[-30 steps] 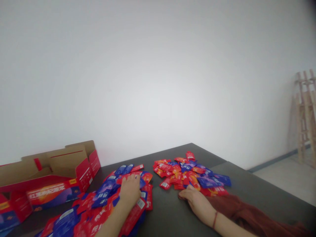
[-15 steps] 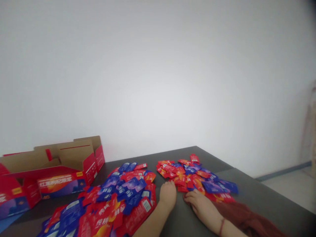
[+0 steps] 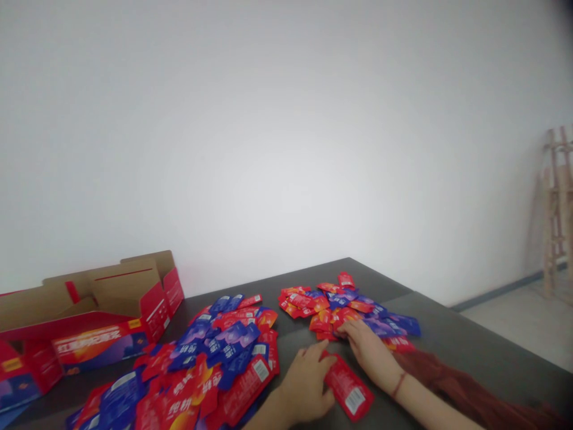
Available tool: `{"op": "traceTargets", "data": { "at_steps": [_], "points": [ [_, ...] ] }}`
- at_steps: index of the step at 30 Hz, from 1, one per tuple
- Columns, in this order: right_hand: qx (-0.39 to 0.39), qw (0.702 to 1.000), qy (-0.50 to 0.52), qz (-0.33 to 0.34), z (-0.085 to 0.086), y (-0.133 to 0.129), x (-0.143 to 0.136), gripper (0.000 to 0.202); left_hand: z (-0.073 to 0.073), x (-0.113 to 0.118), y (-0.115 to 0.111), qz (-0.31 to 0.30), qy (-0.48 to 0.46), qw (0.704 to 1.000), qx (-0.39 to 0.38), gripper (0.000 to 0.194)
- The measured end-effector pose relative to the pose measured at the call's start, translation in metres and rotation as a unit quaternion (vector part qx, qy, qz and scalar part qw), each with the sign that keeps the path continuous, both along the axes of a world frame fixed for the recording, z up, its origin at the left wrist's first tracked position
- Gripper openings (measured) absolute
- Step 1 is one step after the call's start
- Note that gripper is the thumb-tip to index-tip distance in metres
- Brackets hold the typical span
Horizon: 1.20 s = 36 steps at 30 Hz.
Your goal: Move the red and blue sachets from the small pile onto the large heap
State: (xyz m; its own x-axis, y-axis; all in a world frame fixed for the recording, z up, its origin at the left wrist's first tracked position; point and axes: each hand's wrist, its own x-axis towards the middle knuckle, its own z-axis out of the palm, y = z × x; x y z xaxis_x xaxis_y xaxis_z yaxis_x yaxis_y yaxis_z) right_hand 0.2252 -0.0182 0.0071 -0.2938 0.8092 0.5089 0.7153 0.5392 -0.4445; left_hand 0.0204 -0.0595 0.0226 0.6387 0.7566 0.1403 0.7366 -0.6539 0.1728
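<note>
My left hand is closed around the near-left end of a red sachet, which lies slanted over the dark table with its white barcode label facing up. Fingers bent and pressed together, my right hand reaches onto the near edge of the right-hand pile of red and blue sachets; its fingertips touch red sachets there, and what they grip is hidden. Beside my left forearm spreads a larger pile of red and blue sachets.
Open red cardboard boxes with brown insides stand at the left. A brown cloth lies by my right forearm. The dark table meets a white wall behind. A wooden rack stands on the floor at the far right.
My left hand, earlier a fist beside the right-hand pile, has come nearer and now has a red sachet. My right hand has moved slightly farther onto the pile. The view has shifted right.
</note>
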Motion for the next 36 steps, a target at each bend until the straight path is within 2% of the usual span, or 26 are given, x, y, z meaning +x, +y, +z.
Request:
{"op": "traceTargets", "data": {
  "at_steps": [2,5,7,10,13,18,22,25,29,31,33,36],
  "points": [
    [0.011,0.999,0.019,0.026,0.004,-0.006,-0.004,0.03,-0.01,-0.008,0.012,0.013,0.005,1.0,0.002,0.053],
    [0.005,0.995,0.006,0.101,0.005,-0.017,-0.015,0.027,-0.017,-0.005,0.023,0.074,0.011,0.997,0.024,0.048],
    [-0.01,0.99,-0.039,0.137,0.002,-0.023,-0.021,0.026,-0.014,-0.001,0.026,0.118,0.029,0.991,0.046,0.042],
    [-0.027,0.987,-0.114,0.111,-0.004,-0.021,-0.022,0.029,-0.004,-0.001,0.026,0.164,0.064,0.982,0.074,0.034],
    [-0.027,0.988,-0.137,0.063,-0.005,-0.013,-0.017,0.034,-0.002,-0.013,0.023,0.16,0.07,0.982,0.077,0.029],
    [-0.033,0.989,-0.138,0.05,-0.007,-0.001,-0.023,0.035,-0.016,-0.034,0.019,0.141,0.023,0.988,0.053,0.037],
    [-0.018,0.985,-0.151,0.08,-0.014,0.003,-0.047,0.032,-0.023,-0.037,0.021,0.144,-0.022,0.988,0.045,0.045],
    [0.007,0.98,-0.152,0.127,-0.018,0.003,-0.061,0.031,-0.025,-0.037,0.023,0.141,-0.026,0.989,0.038,0.052],
    [0.016,0.967,-0.163,0.197,-0.019,-0.001,-0.051,0.032,-0.029,-0.04,0.024,0.134,-0.022,0.99,0.031,0.057],
    [0.013,0.97,-0.169,0.174,-0.019,-0.003,-0.04,0.032,-0.03,-0.04,0.025,0.129,-0.024,0.991,0.034,0.057],
    [0.013,0.977,-0.176,0.119,-0.019,-0.002,-0.033,0.033,-0.029,-0.038,0.026,0.118,-0.025,0.992,0.039,0.055],
    [0.007,0.978,-0.202,0.057,-0.017,0.002,-0.042,0.031,-0.025,-0.034,0.028,0.107,-0.019,0.993,0.043,0.051]
  ]
}}
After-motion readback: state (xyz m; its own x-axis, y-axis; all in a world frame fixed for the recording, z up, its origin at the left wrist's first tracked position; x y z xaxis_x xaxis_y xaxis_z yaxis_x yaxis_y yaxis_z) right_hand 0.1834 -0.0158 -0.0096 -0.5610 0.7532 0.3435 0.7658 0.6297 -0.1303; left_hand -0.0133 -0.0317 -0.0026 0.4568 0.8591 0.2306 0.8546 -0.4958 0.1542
